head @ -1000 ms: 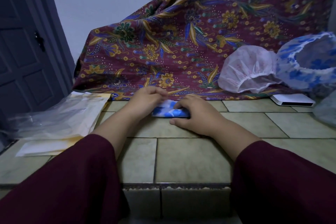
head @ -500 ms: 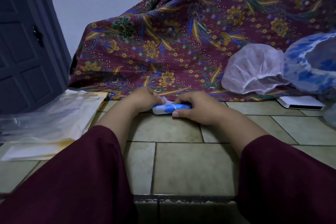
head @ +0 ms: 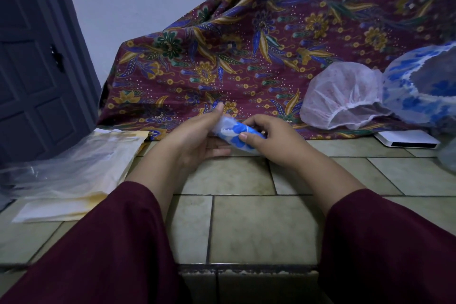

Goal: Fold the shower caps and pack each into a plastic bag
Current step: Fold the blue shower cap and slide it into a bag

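I see right hand [head: 267, 140] curled, gripping rolled blue-and-white shower cap [head: 235, 134]; left hand [head: 197, 137] half open, cradling its other end.

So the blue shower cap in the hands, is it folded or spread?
Folded. The blue shower cap is a small compact roll, gripped between the left hand and right hand.

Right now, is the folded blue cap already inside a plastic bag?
No, both hands hold the folded blue shower cap bare; the plastic bags lie apart at the left.

Tiled ledge [head: 246, 224]; plastic bags [head: 74, 165]; white box [head: 407, 138].
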